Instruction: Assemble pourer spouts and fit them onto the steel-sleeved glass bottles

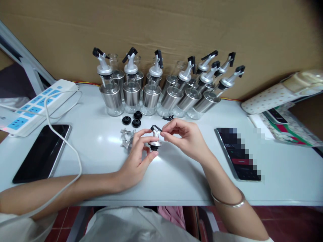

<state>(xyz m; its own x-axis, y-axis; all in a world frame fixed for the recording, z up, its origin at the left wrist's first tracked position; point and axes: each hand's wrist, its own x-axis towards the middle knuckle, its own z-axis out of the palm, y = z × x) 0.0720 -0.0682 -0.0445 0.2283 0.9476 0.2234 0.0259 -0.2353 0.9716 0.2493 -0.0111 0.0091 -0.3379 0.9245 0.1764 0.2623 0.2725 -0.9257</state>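
Between thumb and fingers, my left hand (137, 160) holds a silver pourer spout (155, 143) with a black rubber stopper at its base. My right hand (185, 137) pinches the end of the black lever (156, 128) on top of that spout. Several loose silver spout bodies (126, 137) lie just behind my left fingers, partly hidden. Three black rubber stoppers (136, 123) rest farther back, and some small black levers (168, 118) sit beyond my right fingertips.
Several glass bottles with steel sleeves (151, 95) stand at the back, the front ones topped with pourers. A power strip (37, 107), cable and dark phone (41, 153) are at left. Another phone (238, 154) and a dotted white bottle (267, 97) lie at right.
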